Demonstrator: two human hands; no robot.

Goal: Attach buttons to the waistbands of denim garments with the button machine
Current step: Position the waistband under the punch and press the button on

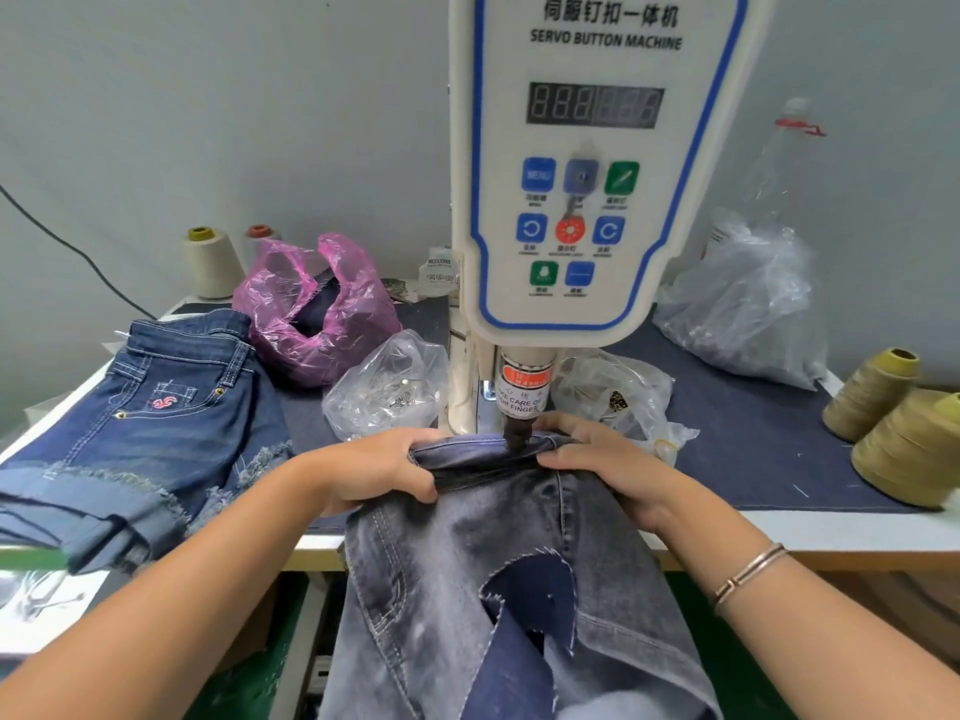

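A grey washed denim garment (467, 589) hangs over the table's front edge, its waistband (478, 452) lying under the dark punch head (517, 433) of the white servo button machine (597, 200). My left hand (379, 472) grips the waistband left of the punch, thumb under the fold. My right hand (602, 459) holds the waistband on the right, fingers curled over the band close to the punch. No button is visible under the punch.
Dark blue denim shorts (156, 418) lie stacked at the left. A pink bag (317, 314) and clear bags of hardware (389, 387) (618, 392) flank the machine. Another clear bag (748, 309) and olive thread cones (893, 423) stand at the right, pale cones (213, 262) at the back left.
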